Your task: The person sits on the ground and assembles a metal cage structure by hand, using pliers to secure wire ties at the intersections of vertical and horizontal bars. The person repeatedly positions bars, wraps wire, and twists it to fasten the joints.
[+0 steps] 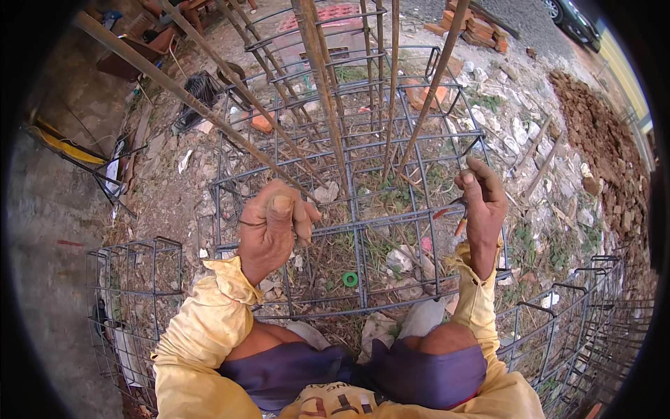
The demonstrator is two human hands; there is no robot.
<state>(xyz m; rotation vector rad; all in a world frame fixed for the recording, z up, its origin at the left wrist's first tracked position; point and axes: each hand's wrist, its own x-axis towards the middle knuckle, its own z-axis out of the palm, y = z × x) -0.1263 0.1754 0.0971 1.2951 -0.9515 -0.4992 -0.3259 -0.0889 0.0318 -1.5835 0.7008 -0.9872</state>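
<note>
My left hand (269,222) is closed in a pinch above the steel bar cage, with the thumb pressed on the bent fingers. A short, thin dark wire (247,223) sticks out from that hand's left side. To the right, my right hand (484,206) is raised with thumb and forefinger close together. Pliers with red-orange handles (460,226) jut out from its palm side; the hand hides part of them. Under both hands stands the rebar cage (391,221), a grid of tied bars. Several long upright bars (322,91) rise from its middle.
More rebar cages (132,279) stand at the left and right (558,314). A green ring (350,279) lies near my knees. Rubble, grass and bricks (481,31) cover the ground. A soil heap (604,140) is at right, a wheelbarrow (139,52) at far left.
</note>
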